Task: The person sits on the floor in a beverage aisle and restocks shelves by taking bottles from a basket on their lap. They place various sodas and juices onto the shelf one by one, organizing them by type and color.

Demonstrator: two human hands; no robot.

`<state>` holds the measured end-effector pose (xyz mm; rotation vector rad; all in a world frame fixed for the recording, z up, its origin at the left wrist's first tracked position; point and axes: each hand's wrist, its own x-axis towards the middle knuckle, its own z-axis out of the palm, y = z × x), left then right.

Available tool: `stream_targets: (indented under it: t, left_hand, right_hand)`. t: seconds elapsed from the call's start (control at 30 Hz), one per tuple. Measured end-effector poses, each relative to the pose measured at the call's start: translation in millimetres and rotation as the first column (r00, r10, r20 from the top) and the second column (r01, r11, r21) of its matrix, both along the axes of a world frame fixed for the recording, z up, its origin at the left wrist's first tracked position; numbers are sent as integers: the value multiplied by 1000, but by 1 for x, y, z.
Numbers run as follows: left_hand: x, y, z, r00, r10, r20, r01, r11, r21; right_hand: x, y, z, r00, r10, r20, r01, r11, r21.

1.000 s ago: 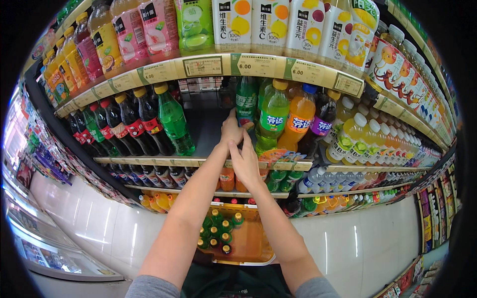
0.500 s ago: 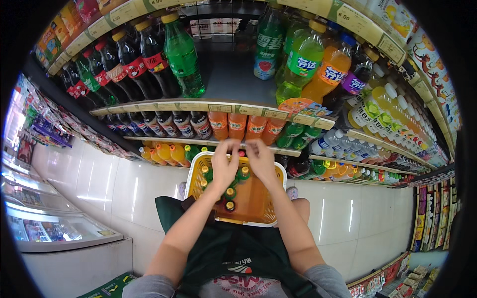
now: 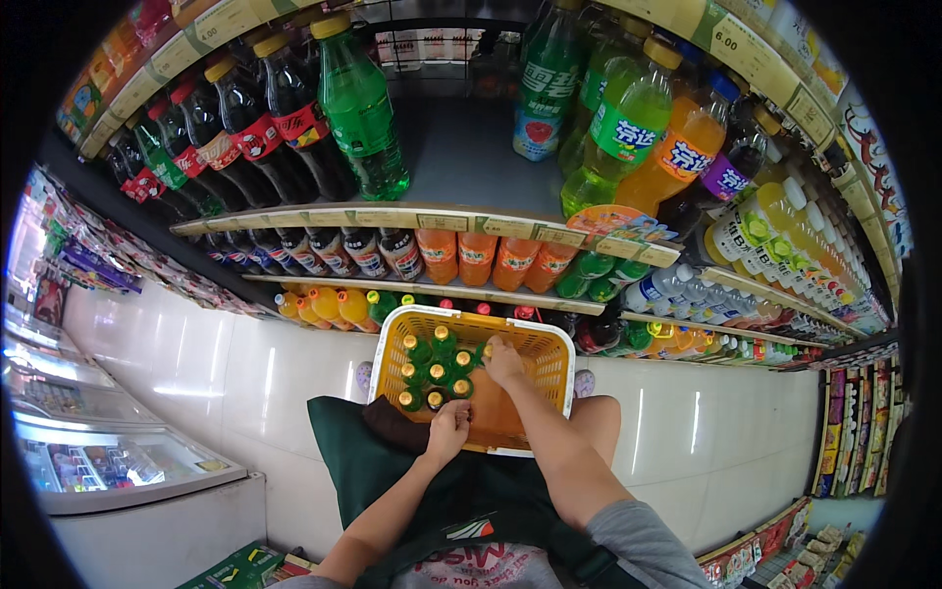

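Note:
A yellow plastic basket [image 3: 552, 393] with a white rim sits in front of my lap. Upright in its left half stand several small green bottles [image 3: 437, 371] with gold caps; one near the front looks darker. At the basket's middle, my right hand [image 3: 504, 363] pinches the top of a green bottle [image 3: 483, 357], its gold cap partly showing by the fingers. My left hand [image 3: 449, 432] is over the basket's near edge, fingers curled, just in front of the nearest bottles. Whatever its fingers hold, if anything, is hidden.
Ahead, a drinks shelf [image 3: 461, 162] carries cola bottles [image 3: 299, 118] at left, a large green soda bottle [image 3: 358, 118], and green and orange sodas [image 3: 628, 123] at right. Lower rows hold orange drinks [image 3: 476, 257]. A glass-topped freezer [image 3: 147, 461] stands at left.
Both hands have come down from above the basket's far edge. The right is now on a bottle inside it; the left is at the near edge. More bottles show in the basket.

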<state>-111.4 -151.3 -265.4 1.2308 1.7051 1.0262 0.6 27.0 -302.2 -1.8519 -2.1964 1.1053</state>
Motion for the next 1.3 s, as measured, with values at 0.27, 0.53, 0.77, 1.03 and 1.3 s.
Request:
stream_targets:
  t: [0.27, 0.53, 0.77, 1.03, 1.3]
  left_hand:
    - [-4, 25, -2, 996, -84, -30, 82, 995, -51]
    - [8, 33, 12, 985, -113, -129, 118, 993, 29]
    - [22, 44, 80, 987, -159, -34, 160, 987, 20]
    - [32, 41, 168, 988, -118, 95, 93, 968, 232]
    - [28, 42, 221, 953, -93, 288, 31, 977, 211]
  right_hand:
    - [17, -29, 16, 1000, 15, 2, -15, 1000, 20]
    - [29, -55, 107, 988, -43, -146, 66, 986, 154]
    - [35, -52, 220, 898, 52, -438, 92, 950, 300]
    - [33, -29, 321, 776, 42, -630, 269, 880, 390]
    - [37, -37, 325, 505, 72, -860, 244, 944, 222]
